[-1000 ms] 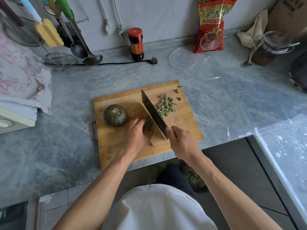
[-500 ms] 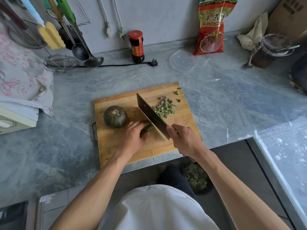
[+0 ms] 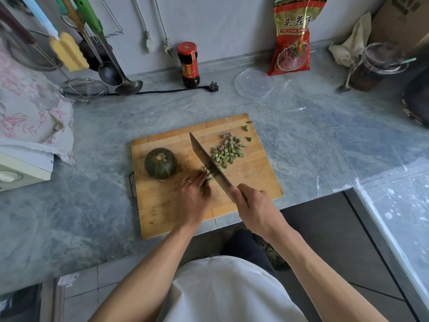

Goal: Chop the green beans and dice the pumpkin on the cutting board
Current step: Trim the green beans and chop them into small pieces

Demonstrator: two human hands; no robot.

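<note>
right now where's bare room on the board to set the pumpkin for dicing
Bare wood on the cutting board lies nearest the person, left of the left hand. The far right is crowded with chopped beans beside the cleaver.

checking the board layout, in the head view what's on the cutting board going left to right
pumpkin → left hand holding the uncut green beans → cleaver → pile of chopped bean pieces; the right hand grips the cleaver's handle at the board's near edge.

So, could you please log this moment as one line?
left hand: holds green beans | right hand: grips cleaver | pumpkin: whole
</note>
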